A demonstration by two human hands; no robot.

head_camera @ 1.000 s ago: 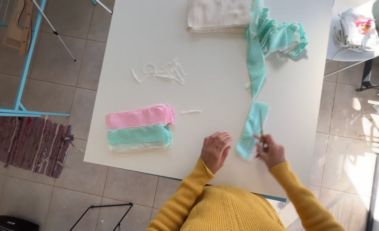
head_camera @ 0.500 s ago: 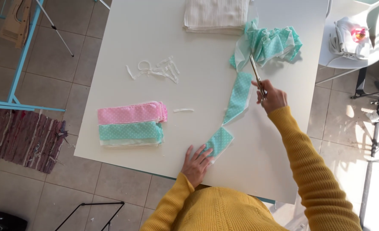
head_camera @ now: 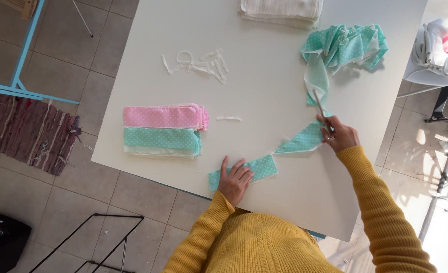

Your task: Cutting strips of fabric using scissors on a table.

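Left hand (head_camera: 235, 179) lies flat, fingers spread, on teal strip (head_camera: 264, 164); right hand (head_camera: 341, 135) seemingly grips half-hidden scissors (head_camera: 320, 107).

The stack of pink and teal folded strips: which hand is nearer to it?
Left. The left hand rests on the teal strip just right of the stack; the right hand, holding scissors, is farther right.

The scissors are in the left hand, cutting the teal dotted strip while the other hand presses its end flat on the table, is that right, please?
Not quite: the head view shows the scissors in the right hand. They do meet the teal strip, and it is the left hand that presses its end flat on the table.
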